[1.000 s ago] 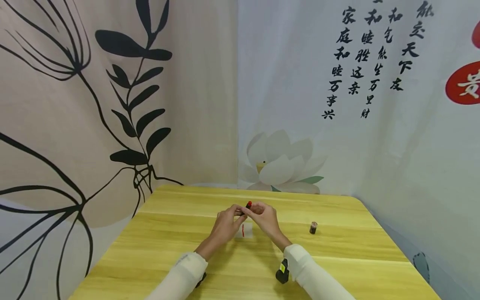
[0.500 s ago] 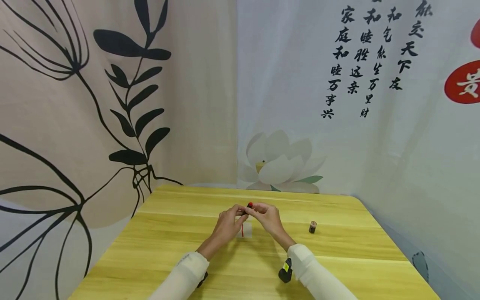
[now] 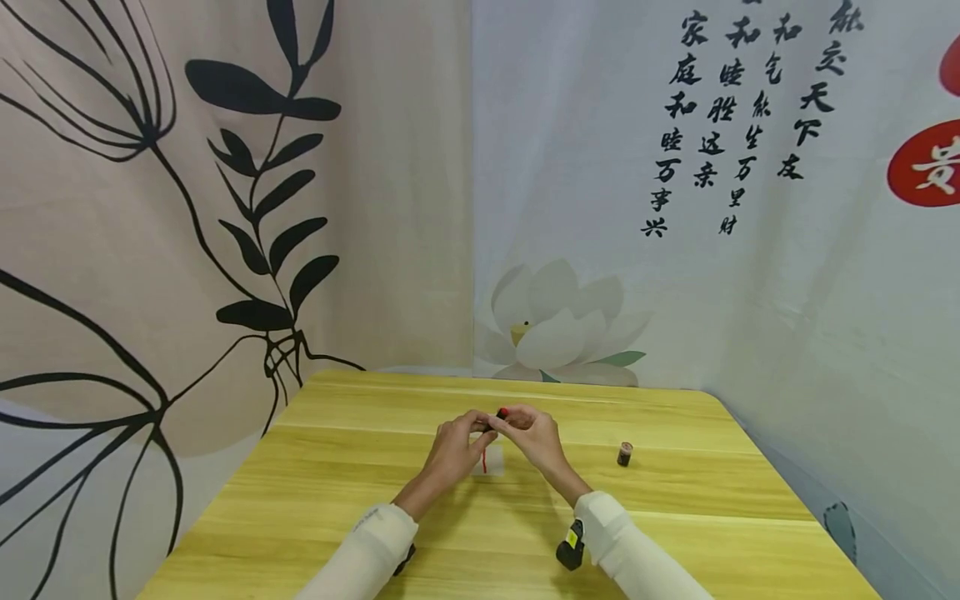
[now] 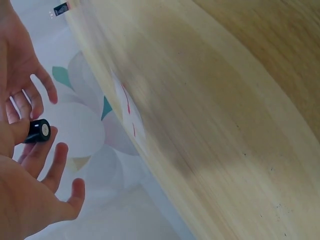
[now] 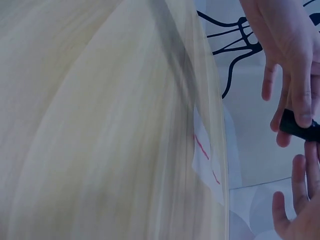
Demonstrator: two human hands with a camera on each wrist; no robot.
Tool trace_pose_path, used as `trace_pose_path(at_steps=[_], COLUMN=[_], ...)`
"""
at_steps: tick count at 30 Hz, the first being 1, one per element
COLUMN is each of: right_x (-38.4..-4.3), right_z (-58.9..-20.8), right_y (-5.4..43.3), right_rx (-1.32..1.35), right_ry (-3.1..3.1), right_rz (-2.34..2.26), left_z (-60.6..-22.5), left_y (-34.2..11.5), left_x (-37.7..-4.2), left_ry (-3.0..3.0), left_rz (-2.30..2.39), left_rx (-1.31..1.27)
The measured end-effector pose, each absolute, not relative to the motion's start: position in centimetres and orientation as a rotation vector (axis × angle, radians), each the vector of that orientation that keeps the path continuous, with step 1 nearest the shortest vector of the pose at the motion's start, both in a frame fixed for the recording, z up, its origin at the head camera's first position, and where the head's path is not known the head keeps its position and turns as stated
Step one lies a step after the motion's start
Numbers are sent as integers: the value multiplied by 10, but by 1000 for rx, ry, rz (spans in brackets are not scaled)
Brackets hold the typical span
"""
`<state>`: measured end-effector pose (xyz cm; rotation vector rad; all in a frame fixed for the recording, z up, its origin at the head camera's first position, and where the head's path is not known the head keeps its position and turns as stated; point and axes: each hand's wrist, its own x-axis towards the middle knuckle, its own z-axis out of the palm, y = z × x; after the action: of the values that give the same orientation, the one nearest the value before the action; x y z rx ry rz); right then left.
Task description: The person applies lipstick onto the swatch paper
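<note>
A black lipstick with a red tip is held tilted above the table, between both hands. My left hand pinches its lower end between thumb and fingers; the left wrist view shows the round pale label on the base of the tube. At the upper end, the thumb and fingers of my right hand pinch the lipstick near its red tip. In the left wrist view the other fingers of the left hand spread loosely. Below lies a white paper with red strokes.
A small dark lipstick cap stands upright on the wooden table, to the right. The black wrist camera hangs beside the right sleeve. A printed curtain rises behind the table's back edge.
Less of the lipstick's red tip shows now than a second ago. Both hands have shifted very slightly right and keep hold of the lipstick.
</note>
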<state>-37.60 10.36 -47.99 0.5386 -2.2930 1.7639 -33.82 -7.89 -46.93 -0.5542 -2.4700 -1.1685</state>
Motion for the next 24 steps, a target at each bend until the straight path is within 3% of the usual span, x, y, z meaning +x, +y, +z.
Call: trace_pose_path(at_steps=[6,13,24], right_x=[-374,-350,-374], right_z=[-475,-447,-480], right_y=[102,105,113], right_rx=[487,615,693], right_ry=[-2256,-2314,-2337], right_rz=[1776,1842,1875], left_z=[-469,-471,-477], left_y=[-78,-80,-81], left_x=[-339,-338,-337], left_ry=[-2463,-2452,-2424], left_rz=[-1156,-1170,-1151], left_rx=[-553,-566,-615])
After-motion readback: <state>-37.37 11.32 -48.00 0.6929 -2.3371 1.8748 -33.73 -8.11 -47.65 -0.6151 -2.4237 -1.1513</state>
